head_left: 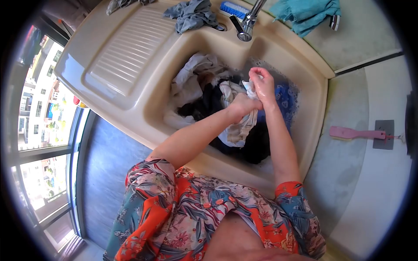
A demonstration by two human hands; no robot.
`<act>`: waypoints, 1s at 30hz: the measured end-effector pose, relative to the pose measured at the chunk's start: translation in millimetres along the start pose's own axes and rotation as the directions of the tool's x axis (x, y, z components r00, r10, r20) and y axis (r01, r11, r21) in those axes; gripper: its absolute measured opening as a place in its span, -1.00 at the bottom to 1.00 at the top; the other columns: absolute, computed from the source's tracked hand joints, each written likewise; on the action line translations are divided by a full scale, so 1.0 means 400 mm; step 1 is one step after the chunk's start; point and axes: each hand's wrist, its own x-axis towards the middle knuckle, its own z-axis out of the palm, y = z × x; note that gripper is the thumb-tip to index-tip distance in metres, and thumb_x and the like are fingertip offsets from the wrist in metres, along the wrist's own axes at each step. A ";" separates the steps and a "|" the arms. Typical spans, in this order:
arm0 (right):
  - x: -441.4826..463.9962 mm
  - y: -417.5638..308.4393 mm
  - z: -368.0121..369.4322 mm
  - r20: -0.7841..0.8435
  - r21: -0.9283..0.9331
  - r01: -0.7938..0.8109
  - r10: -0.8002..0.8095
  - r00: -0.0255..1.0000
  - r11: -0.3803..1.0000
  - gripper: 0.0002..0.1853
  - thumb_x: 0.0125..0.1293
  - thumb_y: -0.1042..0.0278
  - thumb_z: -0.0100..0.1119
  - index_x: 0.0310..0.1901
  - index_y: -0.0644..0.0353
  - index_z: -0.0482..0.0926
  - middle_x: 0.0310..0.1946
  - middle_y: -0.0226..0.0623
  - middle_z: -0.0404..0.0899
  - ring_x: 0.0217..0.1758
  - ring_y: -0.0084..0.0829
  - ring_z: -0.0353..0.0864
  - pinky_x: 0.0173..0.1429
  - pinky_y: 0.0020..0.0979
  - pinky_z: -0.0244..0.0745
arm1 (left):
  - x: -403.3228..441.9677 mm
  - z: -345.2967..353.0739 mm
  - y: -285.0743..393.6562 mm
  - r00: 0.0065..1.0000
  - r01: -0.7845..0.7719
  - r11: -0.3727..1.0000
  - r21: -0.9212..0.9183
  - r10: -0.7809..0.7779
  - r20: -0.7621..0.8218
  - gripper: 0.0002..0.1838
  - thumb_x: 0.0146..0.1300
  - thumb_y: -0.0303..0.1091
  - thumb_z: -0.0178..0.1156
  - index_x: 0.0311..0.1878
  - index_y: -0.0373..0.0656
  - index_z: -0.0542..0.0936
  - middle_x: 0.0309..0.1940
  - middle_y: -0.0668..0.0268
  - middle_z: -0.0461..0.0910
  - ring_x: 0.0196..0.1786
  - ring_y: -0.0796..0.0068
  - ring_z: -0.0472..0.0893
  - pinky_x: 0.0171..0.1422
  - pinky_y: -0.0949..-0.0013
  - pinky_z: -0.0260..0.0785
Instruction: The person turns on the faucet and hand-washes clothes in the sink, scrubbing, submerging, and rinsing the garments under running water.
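My left hand [244, 107] is closed around a wet white garment with dark stripes [238, 129], which hangs down from it over the sink. Just above it, my right hand [263, 86] is curled with fingers bent, gripping a bunched upper end of the same garment. Beneath both hands lies a heap of wet laundry: a white cloth [188, 82] on the left, black clothes [257, 143] in front, and a blue patterned cloth [285, 101] in sudsy water on the right.
The beige sink [157, 93] has a ribbed washboard [126, 52] on its left. A chrome faucet [246, 29] stands at the back, near a grey cloth [191, 16] and a blue brush [235, 8]. Teal cloth [307, 15] lies back right; a pink brush [357, 133] hangs at right.
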 end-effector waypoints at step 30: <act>-0.014 -0.054 0.001 0.088 0.158 0.098 -0.113 0.990 0.983 -0.66 0.17 0.26 0.20 -0.05 0.23 0.45 -0.38 -0.33 0.52 -0.41 -0.48 0.54 -0.31 -0.50 0.49 | -0.026 -0.004 0.056 0.977 0.014 0.988 -0.153 0.019 0.212 -0.88 -0.22 -0.56 0.16 -0.51 -0.16 0.51 -0.67 0.35 0.44 -0.66 0.53 0.42 -0.61 0.48 0.22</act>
